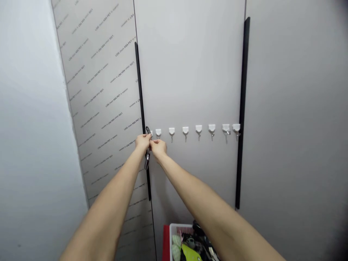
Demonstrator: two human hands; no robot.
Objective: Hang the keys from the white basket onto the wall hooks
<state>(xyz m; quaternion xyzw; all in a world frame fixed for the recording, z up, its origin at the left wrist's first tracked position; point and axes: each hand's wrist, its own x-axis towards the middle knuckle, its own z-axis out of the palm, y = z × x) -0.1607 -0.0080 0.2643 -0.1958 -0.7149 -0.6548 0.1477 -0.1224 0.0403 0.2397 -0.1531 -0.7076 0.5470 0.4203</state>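
The left hand (143, 142) and right hand (158, 148) are pinching a long black-and-silver metal key clip (147, 161) between their pressed-together fingertips, its long axis standing nearly upright and its lower end hanging below both hands. The left hand is sitting slightly nearer its top, which is rising just beside the leftmost of 8 white plastic wall hooks (151, 133) on a pale grey cabinet door (190, 72).

The left hand (142, 142) and right hand (158, 147) gripped a metal clip (147, 156) beside the first of the white wall hooks (172, 132).
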